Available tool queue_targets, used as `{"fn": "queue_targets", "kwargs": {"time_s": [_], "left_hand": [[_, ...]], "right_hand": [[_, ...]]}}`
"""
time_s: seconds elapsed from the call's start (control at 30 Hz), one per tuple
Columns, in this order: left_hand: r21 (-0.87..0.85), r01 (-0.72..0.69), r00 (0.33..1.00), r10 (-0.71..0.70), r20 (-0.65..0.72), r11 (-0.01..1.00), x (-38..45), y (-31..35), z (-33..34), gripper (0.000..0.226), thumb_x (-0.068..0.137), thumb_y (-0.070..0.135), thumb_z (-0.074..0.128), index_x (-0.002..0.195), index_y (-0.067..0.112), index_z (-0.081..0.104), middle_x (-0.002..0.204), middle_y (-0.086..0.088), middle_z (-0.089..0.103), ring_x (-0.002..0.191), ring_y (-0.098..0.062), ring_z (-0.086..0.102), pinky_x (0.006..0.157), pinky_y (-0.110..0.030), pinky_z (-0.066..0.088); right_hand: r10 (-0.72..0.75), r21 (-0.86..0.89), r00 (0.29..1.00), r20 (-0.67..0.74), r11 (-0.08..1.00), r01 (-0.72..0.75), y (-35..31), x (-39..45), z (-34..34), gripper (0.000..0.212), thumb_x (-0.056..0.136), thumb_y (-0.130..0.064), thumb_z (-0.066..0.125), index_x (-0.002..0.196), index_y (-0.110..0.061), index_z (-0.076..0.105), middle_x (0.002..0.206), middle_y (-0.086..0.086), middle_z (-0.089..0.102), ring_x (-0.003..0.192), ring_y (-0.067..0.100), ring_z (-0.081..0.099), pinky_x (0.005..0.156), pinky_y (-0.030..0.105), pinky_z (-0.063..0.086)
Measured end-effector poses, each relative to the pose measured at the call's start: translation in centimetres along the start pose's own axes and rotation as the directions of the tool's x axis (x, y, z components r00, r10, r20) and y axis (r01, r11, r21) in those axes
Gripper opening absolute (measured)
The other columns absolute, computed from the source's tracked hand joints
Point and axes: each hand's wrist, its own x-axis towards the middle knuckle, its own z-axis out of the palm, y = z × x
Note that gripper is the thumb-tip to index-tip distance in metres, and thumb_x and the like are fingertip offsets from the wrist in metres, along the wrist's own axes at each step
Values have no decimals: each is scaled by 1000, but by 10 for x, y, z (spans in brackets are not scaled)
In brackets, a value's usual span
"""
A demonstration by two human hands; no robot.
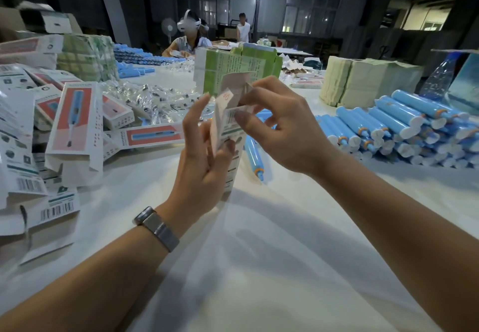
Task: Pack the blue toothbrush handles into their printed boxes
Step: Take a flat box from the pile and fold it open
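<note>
My left hand grips a printed box that stands upright on the white table, thumb across its barcoded face. My right hand pinches the box's open top flap between thumb and fingers. One blue toothbrush handle with an orange ring lies on the table just behind the box. A large heap of blue handles lies to the right. Printed boxes showing a blue brush on red are piled to the left. I cannot tell what is inside the held box.
A stack of green flat cartons stands behind my hands, small clear packets beside it. Beige paper bundles sit at the back right next to a plastic bottle. Two people are at the far end.
</note>
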Motion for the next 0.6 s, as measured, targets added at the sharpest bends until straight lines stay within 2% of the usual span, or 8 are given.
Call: {"fn": "queue_targets", "kwargs": {"time_s": [0.07, 0.13, 0.2, 0.27, 0.33, 0.4, 0.47, 0.6], "left_hand": [[-17, -20, 1000, 20, 0, 1000, 2, 3, -1, 66, 96, 12, 46, 144, 49, 21, 126, -10, 57, 105, -19, 66, 84, -27, 54], [15, -58, 998, 57, 9, 998, 4, 7, -2, 57, 96, 23, 45, 143, 48, 24, 139, -15, 50, 116, -22, 62, 90, -32, 55], [4, -92, 996, 92, -2, 996, 5, 10, 0, 48, 100, 28, 44, 142, 46, 28, 140, -13, 52, 114, -25, 63, 89, -38, 57], [-39, -91, 996, 90, -25, 995, 5, 12, 3, 41, 102, 28, 43, 137, 45, 31, 127, -2, 60, 98, -26, 69, 78, -39, 59], [-44, -58, 998, 57, -30, 997, 4, 12, 4, 37, 102, 28, 42, 133, 44, 32, 118, 8, 64, 88, -25, 70, 71, -42, 60], [-19, -41, 998, 40, -39, 999, 4, 13, 4, 38, 102, 28, 42, 136, 36, 27, 115, 17, 64, 85, -25, 70, 69, -46, 61], [-11, -43, 998, 43, -44, 999, 3, 12, 3, 38, 103, 27, 43, 136, 33, 27, 113, 18, 65, 83, -24, 70, 68, -51, 61], [-13, -63, 998, 63, -11, 998, 3, 13, 3, 34, 103, 23, 42, 134, 29, 29, 111, 19, 63, 81, -25, 69, 66, -56, 58]], "right_hand": [[-11, 40, 1000, 9, 999, 10, -2, 0, 1, 18, 95, -31, 61, 92, -46, 53, 104, -6, 55, 87, 10, 60, 70, 15, 47], [-30, 104, 999, -12, 994, 31, -4, -3, 5, 10, 95, -25, 62, 100, -34, 61, 105, -4, 55, 86, 10, 61, 69, 10, 46], [-28, 184, 998, -56, 982, 38, -6, -6, 9, 19, 95, -22, 62, 114, -24, 61, 109, -1, 57, 83, 12, 65, 66, 19, 54], [35, 317, 996, -83, 948, -6, -6, -8, 9, 34, 93, -21, 66, 121, -28, 49, 108, 1, 60, 71, 13, 68, 59, 32, 59], [119, 422, 990, -76, 903, -76, -5, -10, 9, 42, 89, -19, 71, 120, -29, 44, 104, -1, 61, 65, 10, 66, 57, 32, 58], [179, 469, 982, -53, 873, -134, -3, -12, 11, 36, 89, -17, 71, 116, -25, 49, 107, 1, 64, 67, 7, 62, 59, 27, 55], [197, 493, 980, -37, 856, -154, -1, -14, 12, 27, 90, -14, 70, 111, -23, 55, 110, 7, 65, 69, 7, 60, 58, 24, 51], [184, 523, 983, -21, 839, -146, 0, -14, 8, 22, 88, -13, 70, 100, -26, 57, 110, 12, 63, 70, 11, 58, 60, 38, 54]]}}
